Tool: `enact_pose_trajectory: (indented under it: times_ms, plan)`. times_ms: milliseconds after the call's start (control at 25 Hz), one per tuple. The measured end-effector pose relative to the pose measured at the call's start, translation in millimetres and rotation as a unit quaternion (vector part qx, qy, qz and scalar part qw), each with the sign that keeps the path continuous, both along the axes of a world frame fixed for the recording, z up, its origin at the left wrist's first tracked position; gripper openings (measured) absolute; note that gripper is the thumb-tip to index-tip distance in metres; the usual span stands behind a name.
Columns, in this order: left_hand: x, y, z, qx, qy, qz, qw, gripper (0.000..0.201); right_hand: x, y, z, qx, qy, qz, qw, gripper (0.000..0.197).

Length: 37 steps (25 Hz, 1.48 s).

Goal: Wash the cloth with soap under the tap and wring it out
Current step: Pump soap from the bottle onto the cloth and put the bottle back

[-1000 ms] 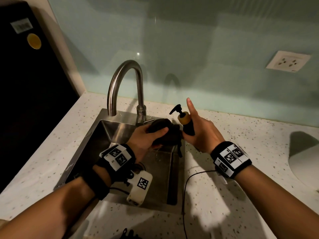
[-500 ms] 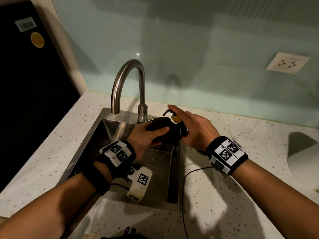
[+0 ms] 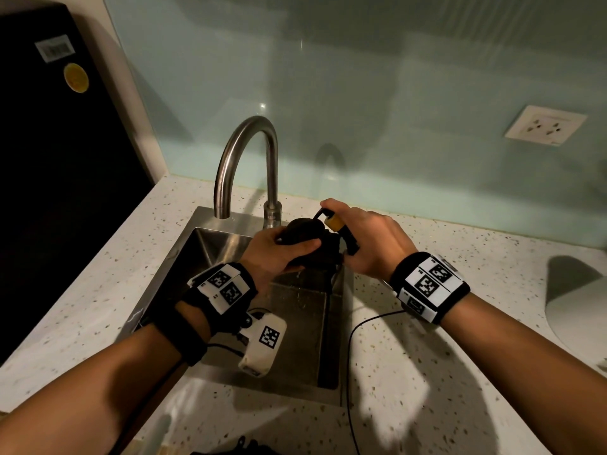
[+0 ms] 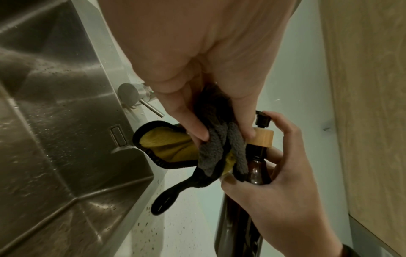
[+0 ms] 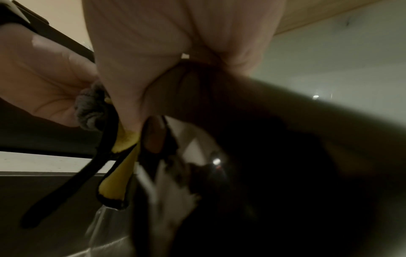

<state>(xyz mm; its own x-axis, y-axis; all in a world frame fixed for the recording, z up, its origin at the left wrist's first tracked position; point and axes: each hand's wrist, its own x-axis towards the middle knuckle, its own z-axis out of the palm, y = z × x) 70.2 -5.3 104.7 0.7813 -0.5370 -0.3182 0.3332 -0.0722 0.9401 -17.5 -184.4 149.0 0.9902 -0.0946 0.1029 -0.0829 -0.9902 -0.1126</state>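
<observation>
My left hand (image 3: 279,247) grips a bunched grey and yellow cloth (image 3: 308,236) with black edging (image 4: 219,144) over the right rim of the sink (image 3: 184,254). Its black loop hangs down (image 4: 164,201). Right beside the cloth, my right hand (image 3: 364,238) holds a brown soap pump bottle (image 4: 257,167) with a wooden collar (image 3: 333,221). My index finger rests on the black pump head (image 4: 262,119). In the right wrist view the bottle (image 5: 263,139) is a dark blur close to the lens, with the cloth (image 5: 92,107) to its left. No water shows at the curved steel tap (image 3: 249,152).
The tap's lever (image 4: 151,107) sticks out at the sink's back edge. A speckled white counter (image 3: 460,372) surrounds the sink, with a black cable (image 3: 351,339) lying across it. A wall socket (image 3: 545,124) sits on the pale green splashback. A black appliance (image 3: 56,159) stands at left.
My right index finger, raised straight a second ago, has come down onto the pump head. The left hand and cloth have stayed pressed against the bottle's spout.
</observation>
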Motion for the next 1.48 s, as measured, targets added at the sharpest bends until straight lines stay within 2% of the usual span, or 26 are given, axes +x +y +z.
enact_pose_trajectory:
  times_ms: [360,560,680,920,1160,1480]
  plan:
    - [-1,0,5,-0.004,-0.002,-0.016,1.0,0.058,3,-5,3,-0.061,-0.038,0.02,0.997,0.082]
    - [-1,-1,6,-0.004,-0.006,-0.024,1.0,0.057,6,-5,11,-0.083,-0.04,0.035,0.995,0.096]
    - [-1,-1,8,0.001,-0.005,-0.017,1.0,0.056,5,-2,16,-0.062,-0.032,0.035,0.997,0.106]
    - [-1,3,12,0.01,-0.006,-0.019,1.0,0.054,4,-2,19,-0.038,-0.021,0.021,0.999,0.107]
    - [-1,4,16,0.004,-0.006,-0.012,1.0,0.051,5,-3,15,-0.049,-0.015,0.025,0.998,0.087]
    - [-2,2,17,0.007,-0.009,-0.022,1.0,0.049,5,-4,8,-0.033,-0.021,0.018,0.999,0.075]
